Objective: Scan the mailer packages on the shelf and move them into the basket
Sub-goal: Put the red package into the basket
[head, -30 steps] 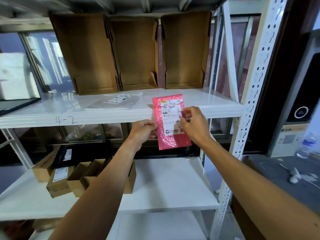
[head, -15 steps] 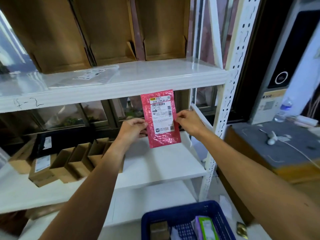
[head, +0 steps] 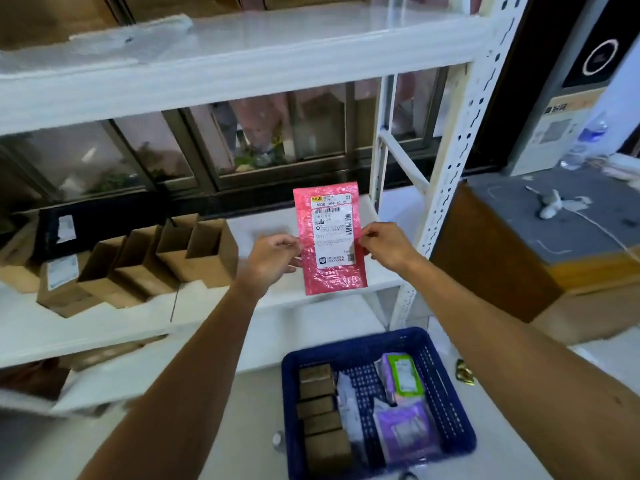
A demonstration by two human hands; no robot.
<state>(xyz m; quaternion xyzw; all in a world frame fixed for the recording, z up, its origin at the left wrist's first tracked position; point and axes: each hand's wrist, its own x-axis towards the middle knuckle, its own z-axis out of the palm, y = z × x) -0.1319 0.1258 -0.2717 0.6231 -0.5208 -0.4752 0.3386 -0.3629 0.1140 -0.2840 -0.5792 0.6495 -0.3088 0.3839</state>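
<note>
Left hand (head: pixel 273 259), right hand (head: pixel 388 245) pinch pink mailer (head: pixel 330 240); blue basket (head: pixel 446 393) holds boxes (head: pixel 320 410), packets (head: pixel 403 375).

Mailer (head: pixel 330 237) between left hand (head: pixel 272 259) and right hand (head: pixel 386 245), before shelf (head: pixel 104 323); basket (head: pixel 353 344) below, seemingly floor-level

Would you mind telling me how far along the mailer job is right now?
Done: brown boxes and purple packets already lie in the blue basket. In hand: the left hand and right hand pinch the pink mailer upright, not yet in the basket. Left: one pale, blurred package lies on the top shelf.
</note>
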